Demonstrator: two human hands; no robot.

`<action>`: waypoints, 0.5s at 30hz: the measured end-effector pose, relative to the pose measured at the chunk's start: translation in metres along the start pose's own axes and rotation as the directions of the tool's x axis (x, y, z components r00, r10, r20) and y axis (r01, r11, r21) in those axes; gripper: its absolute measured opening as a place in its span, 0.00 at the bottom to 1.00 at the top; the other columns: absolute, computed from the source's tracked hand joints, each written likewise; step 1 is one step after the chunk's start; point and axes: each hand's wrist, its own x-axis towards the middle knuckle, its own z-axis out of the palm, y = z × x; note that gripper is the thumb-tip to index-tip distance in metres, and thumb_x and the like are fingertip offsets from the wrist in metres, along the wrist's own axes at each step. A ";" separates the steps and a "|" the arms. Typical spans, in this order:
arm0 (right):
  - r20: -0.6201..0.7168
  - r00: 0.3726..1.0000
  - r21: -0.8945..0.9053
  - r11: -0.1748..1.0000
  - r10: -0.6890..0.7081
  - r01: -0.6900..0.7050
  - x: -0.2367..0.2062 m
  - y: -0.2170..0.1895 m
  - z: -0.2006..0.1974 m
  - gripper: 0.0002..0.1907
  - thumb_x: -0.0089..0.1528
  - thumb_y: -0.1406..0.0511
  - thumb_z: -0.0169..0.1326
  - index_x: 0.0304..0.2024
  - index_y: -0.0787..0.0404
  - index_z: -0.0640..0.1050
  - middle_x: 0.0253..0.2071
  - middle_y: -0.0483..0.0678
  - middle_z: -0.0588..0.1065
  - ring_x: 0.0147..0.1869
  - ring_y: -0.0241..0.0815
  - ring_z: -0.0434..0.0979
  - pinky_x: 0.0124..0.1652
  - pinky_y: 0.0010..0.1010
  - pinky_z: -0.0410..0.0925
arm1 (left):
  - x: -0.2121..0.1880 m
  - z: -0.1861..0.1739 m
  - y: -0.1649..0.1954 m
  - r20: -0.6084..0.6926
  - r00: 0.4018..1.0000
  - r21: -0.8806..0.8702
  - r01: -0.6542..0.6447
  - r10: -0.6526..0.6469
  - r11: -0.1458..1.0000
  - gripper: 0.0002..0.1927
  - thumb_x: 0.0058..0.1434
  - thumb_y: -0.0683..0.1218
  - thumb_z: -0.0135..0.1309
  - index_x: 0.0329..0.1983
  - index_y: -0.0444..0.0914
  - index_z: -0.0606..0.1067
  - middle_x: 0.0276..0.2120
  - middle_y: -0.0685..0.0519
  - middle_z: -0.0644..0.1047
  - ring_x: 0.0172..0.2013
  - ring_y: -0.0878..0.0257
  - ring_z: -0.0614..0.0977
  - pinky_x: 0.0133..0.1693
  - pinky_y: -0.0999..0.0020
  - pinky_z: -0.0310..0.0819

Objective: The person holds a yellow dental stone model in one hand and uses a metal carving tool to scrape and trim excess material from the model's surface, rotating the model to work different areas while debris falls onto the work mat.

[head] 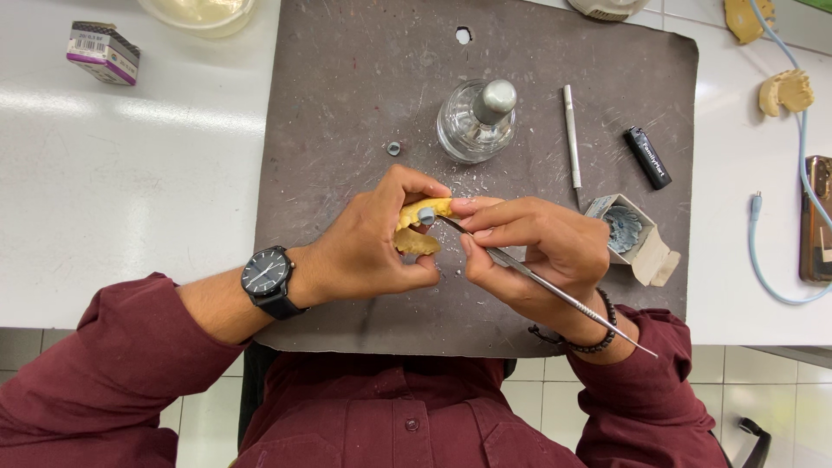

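Centrally, over a scuffed dark mat (347,104) on a white worktop (130,173), the left hand (373,247) grasps a yellow dental cast (418,227), thumb below and fingers curled over its top, holding it just above the near half of the mat. A small grey wax tooth (426,215) sits on the cast's upper edge. The right hand (537,251) grips a slim metal carving tool (555,290) pen-fashion; its tip touches the grey tooth while the handle runs out to the near right past a beaded bracelet (594,334). A dark wristwatch (267,277) is on the left wrist, and both sleeves are maroon. Farther on the mat stands a glass alcohol lamp (475,121) with a metal cap, a tiny grey ring (393,148) lying to its left. To its right lie a thin metal rod (572,139) and a black lighter (648,158). Just right of the right hand is an open small box (628,234) holding grey wax. At the far left sits a small carton (104,52); at the right edge, another yellow cast (785,91), a pale blue cable (767,269) and a phone (816,217).
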 end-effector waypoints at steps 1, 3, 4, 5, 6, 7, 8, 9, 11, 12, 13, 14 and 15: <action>-0.004 1.000 -0.016 1.000 -0.006 0.006 0.001 -0.001 0.001 0.10 0.58 0.78 0.65 0.37 0.68 0.76 0.41 0.56 0.80 0.53 0.50 0.86 0.56 0.38 0.81 | 0.000 0.000 -0.001 0.001 1.000 0.003 0.001 -0.001 1.000 0.36 0.51 0.40 0.66 0.60 0.35 0.62 0.49 0.45 0.78 0.48 0.54 0.86 0.48 0.66 0.82; -0.009 1.000 -0.047 0.999 -0.013 0.013 0.002 -0.002 0.002 0.10 0.58 0.78 0.66 0.37 0.68 0.77 0.41 0.56 0.81 0.53 0.50 0.86 0.55 0.37 0.81 | -0.001 0.002 -0.002 0.001 1.000 0.005 0.006 -0.006 1.000 0.35 0.52 0.41 0.66 0.60 0.35 0.62 0.49 0.45 0.78 0.48 0.54 0.86 0.48 0.66 0.81; -0.016 1.000 -0.061 0.998 -0.016 0.015 0.002 -0.003 0.003 0.11 0.58 0.78 0.66 0.37 0.68 0.77 0.41 0.56 0.81 0.52 0.49 0.86 0.55 0.36 0.81 | -0.001 0.002 -0.002 0.001 1.000 0.010 0.003 -0.003 1.000 0.35 0.52 0.41 0.66 0.60 0.35 0.62 0.49 0.45 0.78 0.48 0.54 0.86 0.48 0.66 0.82; -0.023 1.000 -0.076 0.997 -0.021 0.019 0.002 -0.003 0.004 0.11 0.58 0.78 0.66 0.37 0.67 0.77 0.41 0.56 0.81 0.52 0.49 0.86 0.55 0.36 0.81 | -0.001 0.002 -0.003 0.000 1.000 0.015 -0.001 0.001 1.000 0.35 0.52 0.41 0.66 0.60 0.35 0.62 0.49 0.45 0.78 0.48 0.54 0.86 0.47 0.66 0.82; -0.031 0.999 -0.092 0.996 -0.024 0.021 0.002 -0.003 0.005 0.11 0.58 0.78 0.67 0.37 0.67 0.77 0.40 0.56 0.81 0.52 0.48 0.86 0.54 0.35 0.81 | 0.000 0.002 -0.003 0.001 1.000 0.020 -0.005 0.005 1.000 0.35 0.51 0.41 0.66 0.60 0.35 0.62 0.48 0.45 0.78 0.47 0.54 0.86 0.47 0.66 0.82; -0.028 0.999 -0.093 0.995 -0.031 0.028 0.002 -0.004 0.006 0.11 0.58 0.78 0.66 0.37 0.68 0.77 0.41 0.56 0.81 0.52 0.48 0.86 0.55 0.35 0.81 | -0.001 0.002 -0.002 0.004 1.000 0.018 0.002 -0.002 1.000 0.35 0.52 0.41 0.66 0.60 0.35 0.62 0.48 0.46 0.78 0.46 0.55 0.86 0.46 0.66 0.81; -0.026 0.999 -0.094 0.995 -0.038 0.035 0.002 -0.003 0.007 0.11 0.58 0.78 0.66 0.38 0.68 0.77 0.41 0.56 0.81 0.53 0.49 0.86 0.55 0.35 0.81 | -0.001 0.002 -0.002 0.008 1.000 0.016 0.009 -0.009 1.000 0.35 0.52 0.41 0.66 0.60 0.35 0.61 0.47 0.46 0.78 0.45 0.55 0.86 0.45 0.66 0.81; -0.023 0.999 -0.096 0.994 -0.046 0.044 0.001 -0.003 0.007 0.11 0.59 0.78 0.66 0.39 0.68 0.77 0.42 0.57 0.81 0.53 0.49 0.86 0.55 0.35 0.81 | 0.000 0.002 -0.002 0.010 1.000 0.015 0.015 -0.015 1.000 0.35 0.52 0.41 0.66 0.60 0.35 0.61 0.46 0.46 0.78 0.44 0.56 0.86 0.44 0.66 0.81; -0.049 0.998 -0.088 0.996 -0.030 0.025 0.000 -0.003 0.007 0.11 0.60 0.78 0.66 0.39 0.68 0.76 0.43 0.57 0.81 0.54 0.49 0.86 0.52 0.33 0.80 | 0.000 0.000 -0.001 0.010 1.000 0.013 -0.007 0.007 1.000 0.35 0.52 0.41 0.66 0.60 0.35 0.61 0.46 0.46 0.78 0.44 0.57 0.85 0.44 0.66 0.81; -0.063 0.998 -0.085 0.996 -0.022 0.016 -0.002 -0.002 0.007 0.11 0.60 0.78 0.66 0.40 0.68 0.76 0.43 0.57 0.81 0.54 0.49 0.86 0.51 0.32 0.80 | 0.000 0.000 -0.001 0.010 1.000 0.011 -0.018 0.018 1.000 0.35 0.51 0.41 0.66 0.60 0.35 0.61 0.46 0.47 0.77 0.44 0.57 0.85 0.44 0.66 0.81; -0.071 0.997 -0.057 0.998 -0.014 0.010 -0.003 -0.001 0.006 0.11 0.61 0.78 0.65 0.40 0.68 0.76 0.44 0.58 0.80 0.53 0.49 0.85 0.51 0.32 0.80 | 0.000 0.000 0.000 0.032 0.999 0.004 0.036 -0.036 0.999 0.36 0.51 0.41 0.66 0.60 0.35 0.62 0.44 0.47 0.77 0.42 0.58 0.85 0.42 0.67 0.81; -0.079 0.997 -0.028 1.000 -0.008 0.005 -0.005 0.000 0.005 0.10 0.61 0.79 0.64 0.41 0.69 0.75 0.45 0.58 0.80 0.53 0.48 0.85 0.52 0.33 0.80 | 0.001 0.000 0.000 0.055 0.995 -0.002 0.089 -0.089 0.996 0.36 0.50 0.41 0.66 0.59 0.36 0.62 0.42 0.48 0.78 0.39 0.60 0.85 0.40 0.67 0.80; -0.086 0.996 0.001 1.000 -0.002 0.002 -0.006 0.002 0.004 0.10 0.62 0.79 0.63 0.41 0.69 0.75 0.45 0.59 0.79 0.52 0.48 0.85 0.52 0.33 0.80 | 0.001 0.000 0.001 0.077 0.987 -0.007 0.141 -0.141 0.990 0.36 0.49 0.42 0.67 0.59 0.36 0.62 0.40 0.49 0.78 0.37 0.61 0.84 0.37 0.68 0.79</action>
